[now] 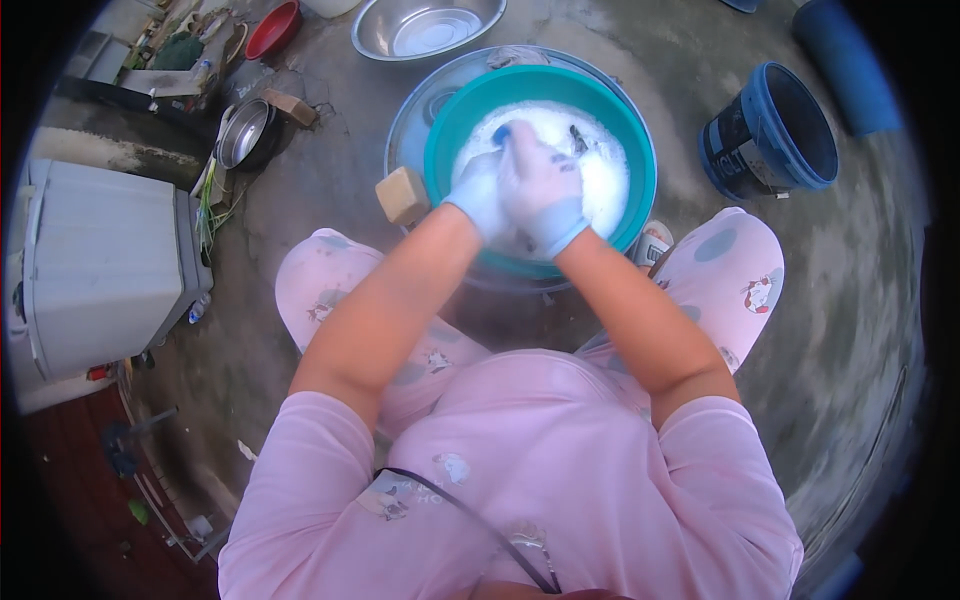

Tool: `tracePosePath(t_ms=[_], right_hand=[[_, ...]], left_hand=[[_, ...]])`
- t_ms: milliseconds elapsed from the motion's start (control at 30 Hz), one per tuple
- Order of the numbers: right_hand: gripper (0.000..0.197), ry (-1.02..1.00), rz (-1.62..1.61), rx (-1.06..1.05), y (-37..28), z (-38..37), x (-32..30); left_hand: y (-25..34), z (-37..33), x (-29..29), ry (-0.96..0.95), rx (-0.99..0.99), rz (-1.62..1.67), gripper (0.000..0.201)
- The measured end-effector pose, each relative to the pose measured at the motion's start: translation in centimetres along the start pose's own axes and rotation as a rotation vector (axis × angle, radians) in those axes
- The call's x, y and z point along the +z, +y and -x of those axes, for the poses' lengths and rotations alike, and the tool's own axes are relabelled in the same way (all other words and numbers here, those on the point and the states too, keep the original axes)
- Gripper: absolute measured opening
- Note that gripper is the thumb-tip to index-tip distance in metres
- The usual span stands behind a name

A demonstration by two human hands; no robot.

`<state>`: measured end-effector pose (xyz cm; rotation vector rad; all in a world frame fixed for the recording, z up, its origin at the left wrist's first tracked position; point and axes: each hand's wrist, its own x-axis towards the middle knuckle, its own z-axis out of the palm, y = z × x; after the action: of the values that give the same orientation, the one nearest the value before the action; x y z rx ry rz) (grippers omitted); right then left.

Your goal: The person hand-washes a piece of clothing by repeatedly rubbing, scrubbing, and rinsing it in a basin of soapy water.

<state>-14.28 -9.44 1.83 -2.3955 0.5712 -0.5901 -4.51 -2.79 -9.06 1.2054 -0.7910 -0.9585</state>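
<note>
A block sits left of the basin. In it, the left hand and right hand meet over suds, a blue bit by their fingers; I can't tell whether they clamp it. Right, a bucket stands.

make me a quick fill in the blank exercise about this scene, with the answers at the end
1. The left hand and the right hand both wear pale blue ____.
2. In the picture, the tan block lies to the ____ of the teal basin.
3. The blue bucket stands to the ____ of the teal basin.
4. The bowl near the top, left of the shiny metal basin, is coloured ____.

Missing words: gloves; left; right; red
</note>
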Motion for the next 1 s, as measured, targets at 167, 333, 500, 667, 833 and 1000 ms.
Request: tracePosePath(t_ms=[167,333,500,667,833,1000], right_hand=[[0.024,0.051,0.096,0.173,4.2,-0.9,-0.3],[0.022,0.096,-0.059,0.002,0.8,0.6,0.4],[0.024,0.133,-0.006,0.165,3.0,-0.3,-0.2],[0.023,0.035,0.002,0.117,2.1,0.4,-1.0],[0.023,0.095,-0.006,0.137,0.2,0.1,0.2],[0.024,-0.007,0.049,0.138,2.7,-1.0,-0.9]], left_hand=[[2.0,-1.7,4.0,0.082,-0.437,0.808,0.036],[-1.0,-0.4,0.2,-0.065,0.121,-0.503,0.034],[2.7,-1.3,2.9,-0.092,0.23,-1.031,0.036],[2.8,0.3,3.3,-0.107,0.0,-0.887,0.033],[2.7,0.4,1.8,-0.063,0.205,-0.053,0.033],[3.1,-0.1,2.6,0.101,-0.361,0.919,0.039]])
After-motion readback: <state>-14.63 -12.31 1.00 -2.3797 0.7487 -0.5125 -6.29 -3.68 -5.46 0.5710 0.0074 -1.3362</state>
